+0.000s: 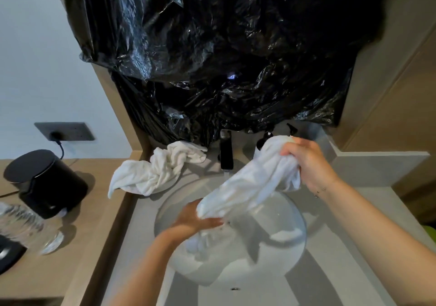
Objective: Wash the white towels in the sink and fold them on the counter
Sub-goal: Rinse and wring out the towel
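Note:
A wet white towel (pixel 250 183) stretches diagonally above the round sink (pixel 299 213). My right hand (pixel 309 164) grips its upper end, up near the back of the counter. My left hand (pixel 195 218) holds the lower end over the basin, fingers wrapped in the cloth. More white towel (pixel 212 265) lies bunched in the bottom of the sink and over its near rim. A second white towel (pixel 155 171) lies crumpled on the counter behind the sink's left edge.
A dark faucet (pixel 226 154) runs water into the sink. Black plastic sheeting (pixel 212 57) covers the wall behind it. A soap pump bottle (pixel 264 139) stands by the faucet. A black kettle (pixel 44 183) and clear plastic bottles (pixel 26 227) sit on the wooden counter at left.

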`<action>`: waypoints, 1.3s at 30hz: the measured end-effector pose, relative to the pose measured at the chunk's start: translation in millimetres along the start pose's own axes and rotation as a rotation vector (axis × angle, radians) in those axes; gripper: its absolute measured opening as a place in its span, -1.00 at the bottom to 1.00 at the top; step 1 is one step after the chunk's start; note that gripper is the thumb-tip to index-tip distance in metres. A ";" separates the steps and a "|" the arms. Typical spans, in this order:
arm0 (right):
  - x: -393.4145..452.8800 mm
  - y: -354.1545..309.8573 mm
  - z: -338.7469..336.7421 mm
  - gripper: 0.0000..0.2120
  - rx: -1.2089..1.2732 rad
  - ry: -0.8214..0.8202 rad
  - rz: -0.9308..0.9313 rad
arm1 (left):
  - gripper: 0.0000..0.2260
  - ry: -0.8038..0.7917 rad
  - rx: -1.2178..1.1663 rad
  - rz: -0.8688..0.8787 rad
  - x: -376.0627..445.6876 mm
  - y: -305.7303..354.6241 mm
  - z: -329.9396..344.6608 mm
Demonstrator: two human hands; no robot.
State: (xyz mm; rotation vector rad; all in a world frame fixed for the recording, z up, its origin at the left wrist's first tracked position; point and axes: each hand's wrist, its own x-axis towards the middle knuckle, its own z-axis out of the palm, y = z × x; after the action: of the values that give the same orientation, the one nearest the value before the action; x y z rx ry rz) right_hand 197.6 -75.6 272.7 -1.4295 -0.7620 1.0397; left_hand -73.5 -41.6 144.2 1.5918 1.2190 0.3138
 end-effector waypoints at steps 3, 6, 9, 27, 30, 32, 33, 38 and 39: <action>5.3 44.3 -9.0 -0.86 -0.189 0.067 0.040 | -0.17 -0.044 0.034 0.036 -6.4 6.5 -13.7; 3.6 94.2 -7.0 -0.82 -0.403 0.079 -0.036 | -0.56 0.113 -0.095 0.003 2.8 17.8 -16.6; -2.8 149.7 2.9 -0.87 -0.705 0.006 -0.060 | -0.65 0.191 -0.125 0.002 6.8 31.5 -9.4; -19.2 228.4 91.9 -0.46 -0.199 -0.279 0.216 | -0.58 0.282 -0.634 0.072 39.1 95.5 6.3; -6.1 225.4 88.5 -0.84 -0.088 -0.126 0.380 | -0.62 0.378 -0.598 0.040 43.7 79.4 -11.5; 5.2 226.6 78.7 -0.75 -0.131 -0.118 0.374 | -0.66 0.344 -0.659 0.017 39.2 60.2 -24.5; 9.7 224.7 74.0 -0.70 -0.154 -0.130 0.373 | -0.62 0.331 -0.689 0.015 37.0 47.3 -28.5; 40.0 210.9 72.8 -0.73 -0.102 -0.070 0.409 | -0.70 0.335 -0.697 -0.136 34.7 -22.8 -24.9; 45.5 205.9 74.0 -0.78 -0.090 -0.082 0.398 | -0.70 0.355 -0.677 -0.216 36.6 -34.0 -19.7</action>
State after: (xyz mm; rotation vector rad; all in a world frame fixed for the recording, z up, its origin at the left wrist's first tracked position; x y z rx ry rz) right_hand 125.4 -32.3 65.7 -1.6659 -0.6000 1.3888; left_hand -89.6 -3.0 110.5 0.8327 1.3464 0.7983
